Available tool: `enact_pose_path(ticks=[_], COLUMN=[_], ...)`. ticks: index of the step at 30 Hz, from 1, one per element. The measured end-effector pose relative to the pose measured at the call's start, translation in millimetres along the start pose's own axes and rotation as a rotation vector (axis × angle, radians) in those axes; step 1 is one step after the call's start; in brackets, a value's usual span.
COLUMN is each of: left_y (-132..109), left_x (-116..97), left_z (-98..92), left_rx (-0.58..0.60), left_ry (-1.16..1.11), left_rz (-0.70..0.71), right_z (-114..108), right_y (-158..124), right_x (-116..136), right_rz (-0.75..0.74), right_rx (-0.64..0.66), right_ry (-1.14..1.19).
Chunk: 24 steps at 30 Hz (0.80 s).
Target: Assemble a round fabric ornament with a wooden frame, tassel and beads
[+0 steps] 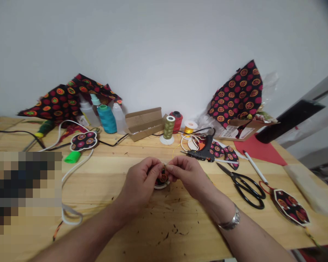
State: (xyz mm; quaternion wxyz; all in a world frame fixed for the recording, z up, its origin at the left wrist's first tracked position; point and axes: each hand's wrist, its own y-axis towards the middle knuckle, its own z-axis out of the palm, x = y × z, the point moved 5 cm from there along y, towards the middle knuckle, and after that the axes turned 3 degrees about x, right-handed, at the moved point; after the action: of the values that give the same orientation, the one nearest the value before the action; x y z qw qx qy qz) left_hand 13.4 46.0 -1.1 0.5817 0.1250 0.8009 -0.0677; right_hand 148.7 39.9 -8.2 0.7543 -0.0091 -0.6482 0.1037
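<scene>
On my left hand [139, 180] and right hand [188, 176], thumb and fingers pinch together at a white-rimmed, black patterned fabric piece [163, 178] between them; what exactly they clamp, I cannot tell. Right of my fingers lie black-handled metal scissors [233, 175]; beyond them stands an olive-green thread spool [168, 129].

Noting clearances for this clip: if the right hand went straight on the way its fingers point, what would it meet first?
Probably the left hand, its fingertips right beside those of the right hand at the patterned piece; whether they touch is unclear.
</scene>
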Motion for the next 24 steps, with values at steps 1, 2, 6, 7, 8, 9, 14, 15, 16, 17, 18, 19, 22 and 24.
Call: enact_pose_path(ticks=[1, 2, 6, 7, 8, 9, 14, 15, 16, 17, 18, 19, 22, 24], left_y=[0.2, 0.5, 0.9, 0.7, 0.6, 0.3, -0.5, -0.5, -0.4, -0.2, 0.0, 0.3, 0.4, 0.1], left_x=[-0.1, 0.0, 0.6, 0.6, 0.6, 0.5, -0.4, -0.5, -0.4, -0.1, 0.4, 0.8, 1.8, 1.3], left_z=[-0.4, -1.0, -3.6, -3.8, -3.6, -3.3, -2.5, -2.1, -1.7, -1.1, -0.6, -0.1, 0.8, 1.3], left_rx=[-0.004, -0.011, -0.051, -0.051, -0.047, -0.040, -0.021, -0.016, -0.009, -0.002, 0.007, 0.011, 0.023, 0.031], left_ry=[-0.007, -0.011, -0.002, 0.001, 0.002, 0.002, -0.021, -0.032, -0.044, -0.055, -0.065, -0.075, -0.087, -0.089], left_rz=[0.000, 0.000, 0.006, 0.009, 0.011, 0.014, 0.029, 0.032, 0.034, 0.033, 0.029, 0.027, 0.017, 0.020], right_z=[-0.5, -1.3, -6.1, -7.0, -7.6, -7.9, -9.3, -10.0, -10.7, -11.5, -12.1, -12.6, -13.4, -14.2], right_y=[0.3, 0.8, 2.5, 2.8, 3.0, 3.1, 3.8, 4.1, 4.4, 4.8, 5.2, 5.6, 6.9, 7.7], right_x=[-0.4, -0.7, -2.8, -3.2, -3.5, -3.6, -2.2, -1.9, -1.7, -1.7, -1.8, -2.0, -2.5, -2.6], right_rz=[0.003, 0.004, 0.002, 0.003, 0.005, 0.005, -0.011, -0.018, -0.024, -0.031, -0.038, -0.043, -0.061, -0.073], right_rx=[-0.002, -0.007, -0.050, -0.059, -0.065, -0.069, -0.082, -0.088, -0.095, -0.102, -0.108, -0.113, -0.125, -0.136], right_ry=[0.007, 0.012, 0.001, -0.008, -0.017, -0.027, -0.070, -0.079, -0.087, -0.096, -0.106, -0.116, -0.145, -0.163])
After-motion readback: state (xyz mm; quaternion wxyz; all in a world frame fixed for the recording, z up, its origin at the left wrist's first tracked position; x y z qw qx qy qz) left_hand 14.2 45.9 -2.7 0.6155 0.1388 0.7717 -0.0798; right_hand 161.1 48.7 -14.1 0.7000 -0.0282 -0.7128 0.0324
